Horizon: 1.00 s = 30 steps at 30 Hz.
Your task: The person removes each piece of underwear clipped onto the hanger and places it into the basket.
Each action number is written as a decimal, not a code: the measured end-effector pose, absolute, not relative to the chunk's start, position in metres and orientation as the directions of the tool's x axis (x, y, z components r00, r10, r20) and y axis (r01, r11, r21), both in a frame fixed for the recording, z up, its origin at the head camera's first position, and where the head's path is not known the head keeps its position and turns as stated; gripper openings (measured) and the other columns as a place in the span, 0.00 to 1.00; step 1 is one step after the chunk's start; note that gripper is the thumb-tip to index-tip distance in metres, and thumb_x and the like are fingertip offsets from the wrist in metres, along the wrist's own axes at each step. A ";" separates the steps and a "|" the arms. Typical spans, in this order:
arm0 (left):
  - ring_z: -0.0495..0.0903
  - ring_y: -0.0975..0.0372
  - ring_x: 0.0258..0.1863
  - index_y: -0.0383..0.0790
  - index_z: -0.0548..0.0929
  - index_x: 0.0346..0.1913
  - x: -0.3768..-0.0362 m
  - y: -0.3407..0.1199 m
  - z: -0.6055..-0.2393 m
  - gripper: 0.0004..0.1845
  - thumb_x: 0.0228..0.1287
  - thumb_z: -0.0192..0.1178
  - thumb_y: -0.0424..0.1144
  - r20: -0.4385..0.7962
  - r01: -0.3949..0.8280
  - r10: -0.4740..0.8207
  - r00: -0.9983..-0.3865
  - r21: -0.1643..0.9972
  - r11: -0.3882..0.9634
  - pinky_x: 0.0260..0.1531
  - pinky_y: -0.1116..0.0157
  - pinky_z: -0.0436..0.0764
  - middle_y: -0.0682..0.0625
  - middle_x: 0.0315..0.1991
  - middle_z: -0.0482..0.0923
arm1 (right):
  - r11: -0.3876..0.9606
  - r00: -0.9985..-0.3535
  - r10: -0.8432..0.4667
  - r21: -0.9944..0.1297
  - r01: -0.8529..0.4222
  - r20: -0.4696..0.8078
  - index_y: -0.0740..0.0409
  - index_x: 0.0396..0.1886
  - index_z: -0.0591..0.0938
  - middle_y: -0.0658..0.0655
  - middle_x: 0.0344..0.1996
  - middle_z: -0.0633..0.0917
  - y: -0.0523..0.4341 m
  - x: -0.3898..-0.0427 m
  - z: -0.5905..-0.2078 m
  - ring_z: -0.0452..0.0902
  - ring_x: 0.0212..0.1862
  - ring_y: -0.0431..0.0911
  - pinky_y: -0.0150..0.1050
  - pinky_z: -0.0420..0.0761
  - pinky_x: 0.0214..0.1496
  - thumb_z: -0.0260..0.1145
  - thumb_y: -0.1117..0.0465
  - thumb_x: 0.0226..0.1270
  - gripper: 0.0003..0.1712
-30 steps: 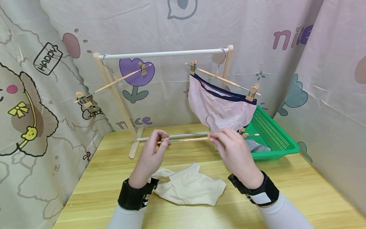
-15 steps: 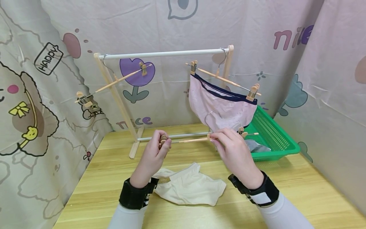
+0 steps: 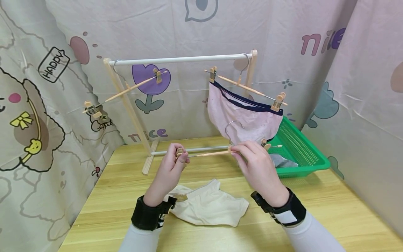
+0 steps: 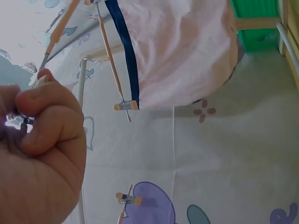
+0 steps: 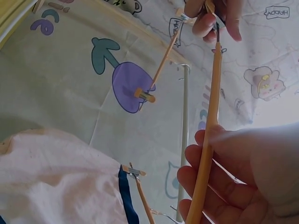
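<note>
Both hands hold a wooden clip hanger (image 3: 214, 153) level above the table, its metal hook pointing up. My left hand (image 3: 170, 166) grips the clip (image 3: 179, 152) at the hanger's left end, its fingers curled round it. At the hanger's middle, near the base of the hook, my right hand (image 3: 256, 162) pinches the bar between thumb and fingers. The hanger's other clip (image 3: 266, 144) shows beyond the right hand. Below the hands, cream underpants (image 3: 211, 204) lie on the table, waistband toward the upper left.
A rack with a white rail (image 3: 182, 60) stands behind. Pink underpants (image 3: 242, 112) with a navy waistband hang clipped on its right hanger. Another clip hanger (image 3: 129, 88) hangs at left. A green basket (image 3: 302, 150) holding grey cloth stands at right on the wooden table (image 3: 119, 210).
The held hanger tilts slightly, its right-end clip shifting a little left and up. My left fingers have turned the left clip slightly. The cream underpants stay where they were.
</note>
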<state>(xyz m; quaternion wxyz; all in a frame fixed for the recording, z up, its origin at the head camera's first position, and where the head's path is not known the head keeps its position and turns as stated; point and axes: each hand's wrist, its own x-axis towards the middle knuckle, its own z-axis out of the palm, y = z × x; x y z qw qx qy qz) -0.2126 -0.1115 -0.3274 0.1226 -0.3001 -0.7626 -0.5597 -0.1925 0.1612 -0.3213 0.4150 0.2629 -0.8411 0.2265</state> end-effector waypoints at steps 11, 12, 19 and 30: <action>0.73 0.67 0.33 0.28 0.65 0.49 -0.210 -0.113 -0.325 0.09 0.83 0.43 0.34 0.569 0.601 0.213 -0.794 0.787 0.137 0.29 0.72 0.69 0.44 0.36 0.70 | 0.705 -0.407 -0.251 -0.122 -0.698 0.878 0.63 0.54 0.86 0.60 0.49 0.86 0.159 -0.191 -0.321 0.80 0.52 0.56 0.46 0.76 0.56 0.68 0.59 0.74 0.15; 0.73 0.68 0.34 0.27 0.64 0.49 -0.210 -0.113 -0.325 0.09 0.83 0.43 0.34 0.578 0.606 0.197 -0.792 0.785 0.129 0.29 0.73 0.70 0.45 0.36 0.70 | 0.695 -0.378 -0.251 -0.106 -0.711 0.891 0.63 0.54 0.85 0.61 0.49 0.85 0.158 -0.191 -0.320 0.80 0.53 0.56 0.45 0.75 0.57 0.65 0.56 0.77 0.17; 0.72 0.68 0.32 0.25 0.62 0.49 -0.210 -0.122 -0.321 0.14 0.84 0.41 0.38 0.637 0.643 0.093 -0.766 0.763 0.065 0.26 0.73 0.66 0.50 0.36 0.69 | 0.594 -0.163 -0.324 0.067 -0.802 0.932 0.64 0.50 0.86 0.63 0.50 0.85 0.150 -0.191 -0.318 0.80 0.53 0.59 0.45 0.75 0.59 0.61 0.50 0.80 0.21; 0.60 0.66 0.21 0.41 0.65 0.47 -0.212 -0.136 -0.315 0.08 0.84 0.41 0.43 0.685 0.687 -0.055 -0.726 0.724 -0.058 0.19 0.69 0.57 0.54 0.34 0.70 | 0.508 -0.208 -0.578 0.149 -0.848 0.789 0.57 0.62 0.82 0.59 0.61 0.81 0.137 -0.193 -0.336 0.77 0.63 0.56 0.48 0.73 0.67 0.66 0.49 0.76 0.23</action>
